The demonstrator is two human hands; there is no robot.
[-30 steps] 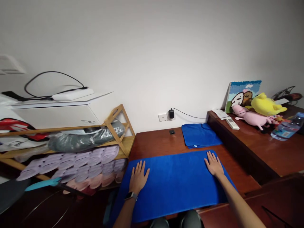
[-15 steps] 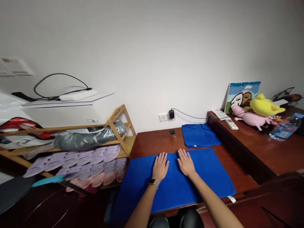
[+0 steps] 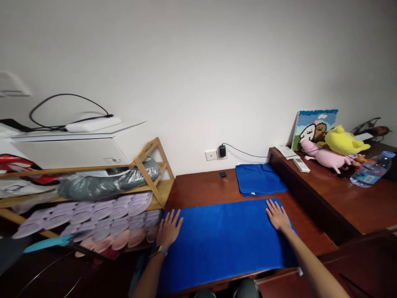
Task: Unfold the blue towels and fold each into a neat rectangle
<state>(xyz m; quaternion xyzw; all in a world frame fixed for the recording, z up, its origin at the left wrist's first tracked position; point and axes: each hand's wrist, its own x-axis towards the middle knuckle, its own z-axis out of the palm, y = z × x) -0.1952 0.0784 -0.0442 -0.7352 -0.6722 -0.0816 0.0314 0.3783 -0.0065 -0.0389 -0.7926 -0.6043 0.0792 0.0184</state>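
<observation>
A blue cloth (image 3: 223, 240) lies spread flat on the reddish-brown table (image 3: 198, 188). My left hand (image 3: 169, 229) rests palm down on the cloth's far left corner, fingers spread, with a watch on the wrist. At the far right corner of the cloth, my right hand (image 3: 279, 216) lies flat with its fingers extended. Neither hand grasps anything. Behind the spread cloth, a second blue cloth (image 3: 260, 179) is folded near the wall.
On the left stands a wooden rack (image 3: 167, 192) with slippers and a white box (image 3: 71, 151). The raised right surface holds a remote (image 3: 301, 165), plush toys (image 3: 328, 158), a bottle (image 3: 372, 170) and a picture (image 3: 313, 126). A black plug (image 3: 222, 150) sits in the wall socket.
My hands have moved apart over the cloth, the left one leftward and the right one rightward, from its middle to its far corners. The view has shifted slightly.
</observation>
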